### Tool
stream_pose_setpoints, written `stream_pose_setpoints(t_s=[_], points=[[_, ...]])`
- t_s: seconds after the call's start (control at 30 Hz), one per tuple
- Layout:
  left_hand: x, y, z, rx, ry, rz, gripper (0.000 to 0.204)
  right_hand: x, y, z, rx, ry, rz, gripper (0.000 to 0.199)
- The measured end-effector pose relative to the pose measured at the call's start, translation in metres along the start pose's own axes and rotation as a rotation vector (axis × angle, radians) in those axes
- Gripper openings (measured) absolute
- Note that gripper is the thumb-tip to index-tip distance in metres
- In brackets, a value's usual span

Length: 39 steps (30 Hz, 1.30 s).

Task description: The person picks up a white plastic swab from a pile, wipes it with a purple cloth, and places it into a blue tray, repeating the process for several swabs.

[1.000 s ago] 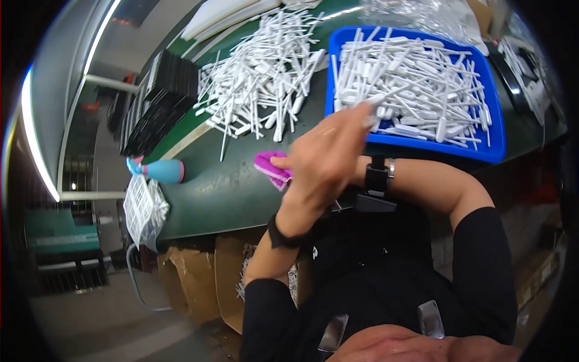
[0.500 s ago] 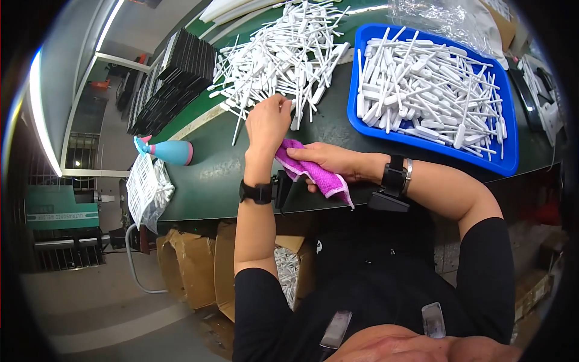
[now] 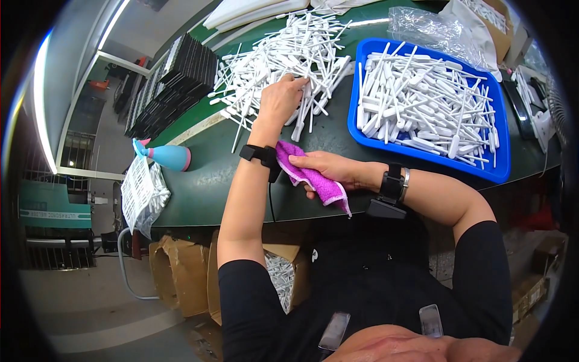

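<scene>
Left hand (image 3: 282,99) reaches into the loose heap of white plastic sticks (image 3: 283,57) on my dark green bench (image 3: 211,181), fingers curled among them; whether they grip one I cannot tell. Right hand (image 3: 329,172) clutches a crumpled purple cloth (image 3: 313,180) just beside my left wrist.

Factory assembly bench. Green worktable (image 3: 241,181) heaped with loose white plastic sticks (image 3: 283,54), more filling a blue tray (image 3: 491,172), black trays (image 3: 172,90) stacked at the far edge. Cardboard boxes (image 3: 181,274) underneath, strip light (image 3: 39,102) overhead, bare concrete floor.
</scene>
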State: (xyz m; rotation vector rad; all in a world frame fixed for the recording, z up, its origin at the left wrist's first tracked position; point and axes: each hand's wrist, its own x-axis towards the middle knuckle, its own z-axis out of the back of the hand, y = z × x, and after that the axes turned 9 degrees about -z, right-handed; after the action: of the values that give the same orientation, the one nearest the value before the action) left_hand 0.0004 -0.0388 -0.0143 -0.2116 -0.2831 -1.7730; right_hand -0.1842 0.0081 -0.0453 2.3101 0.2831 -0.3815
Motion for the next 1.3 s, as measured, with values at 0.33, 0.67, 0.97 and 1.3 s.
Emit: stream_pose_setpoints(t_s=[0.33,0.67,0.97,1.3], points=[[-0.033,-0.002,0.024,-0.113,-0.206,-0.007,0.019,-0.003,0.001,-0.001,-0.03,0.013,0.011,0.043],[-0.098,-0.038,0.024,-1.665,-0.607,0.69,0.03,-0.006,0.007,-0.002,0.071,-0.035,0.019,0.043],[-0.121,-0.038,0.014,-1.858,-0.79,0.744,0.029,0.0,0.005,0.002,0.171,0.0,0.062,0.041],[-0.119,-0.04,0.015,-1.791,-0.742,0.802,0.028,-0.002,0.008,0.003,0.134,0.003,0.045,0.043]])
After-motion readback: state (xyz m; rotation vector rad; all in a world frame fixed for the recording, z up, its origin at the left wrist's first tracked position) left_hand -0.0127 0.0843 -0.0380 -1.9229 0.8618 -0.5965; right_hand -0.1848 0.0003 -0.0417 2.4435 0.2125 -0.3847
